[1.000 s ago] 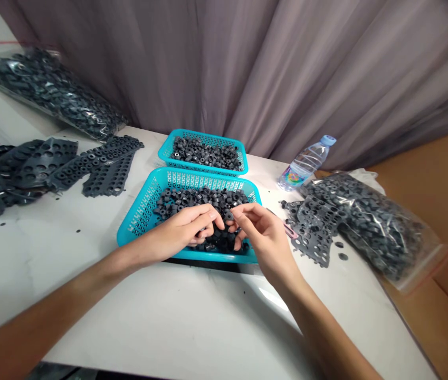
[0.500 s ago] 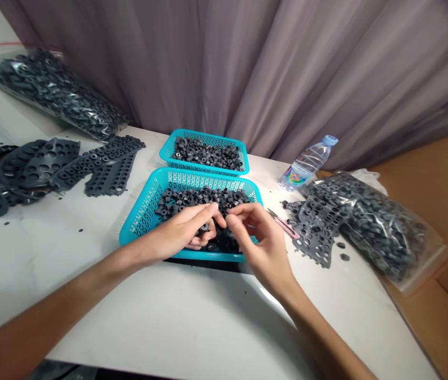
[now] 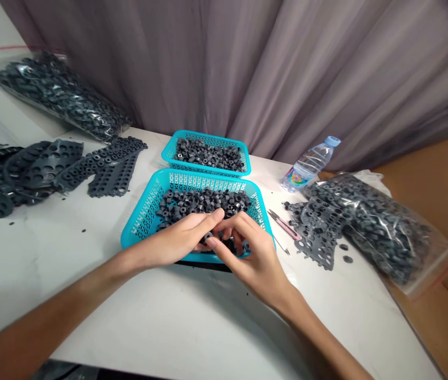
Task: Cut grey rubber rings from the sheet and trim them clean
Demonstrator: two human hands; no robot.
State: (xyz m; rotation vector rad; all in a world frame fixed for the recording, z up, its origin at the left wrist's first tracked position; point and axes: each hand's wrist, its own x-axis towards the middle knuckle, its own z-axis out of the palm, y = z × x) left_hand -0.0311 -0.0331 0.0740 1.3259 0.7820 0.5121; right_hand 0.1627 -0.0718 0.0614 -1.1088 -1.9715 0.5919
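My left hand [image 3: 182,235] is cupped over the near side of the front blue basket [image 3: 140,216]. Its fingers curl around a few small dark grey ring-shaped pieces [image 3: 208,237], partly hidden behind both hands. Reaching in from the right, my right hand [image 3: 251,245] has its thumb tip and bent fingers closed at one of these pieces, against the left palm. Beneath the hands, many similar short, tube-like pieces [image 3: 203,200] lie loose in the basket.
A second blue basket [image 3: 208,170] of such pieces stands behind. Perforated dark sheets [image 3: 115,177] lie left, near a filled plastic bag [image 3: 65,100]. To the right are pink-handled snips [image 3: 287,226], a perforated sheet [image 3: 321,232], a water bottle [image 3: 311,163] and another filled bag [image 3: 390,227].
My right hand has moved left and its fingers now meet the pieces in my left palm; half a second ago its fingertips were pinched beside the left fingers. The view has shifted slightly.
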